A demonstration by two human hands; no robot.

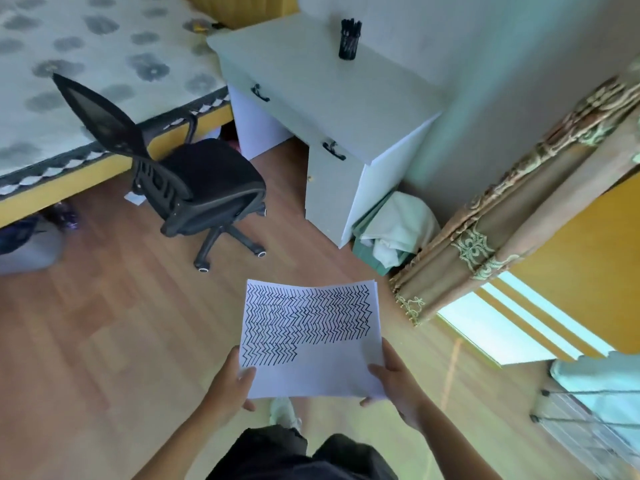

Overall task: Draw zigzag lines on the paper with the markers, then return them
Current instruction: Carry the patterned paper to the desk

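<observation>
1. Head view: your left hand (231, 384) and right hand (394, 382) pinch the paper (311, 337) by its lower corners, above the floor.
2. Markers (349, 38) stand on the desk (329, 98), well apart.
3. Loose pinches could drop or crease it.

Single head-worn wide-angle view, looking steeply down and forward from standing height. Nearest the lens: both hands and the white paper sheet (313, 341) covered in black zigzag lines. Farther off: pale grey desk (322, 88), black mesh swivel chair (194, 178), brown wood-plank floor (104, 323).
</observation>
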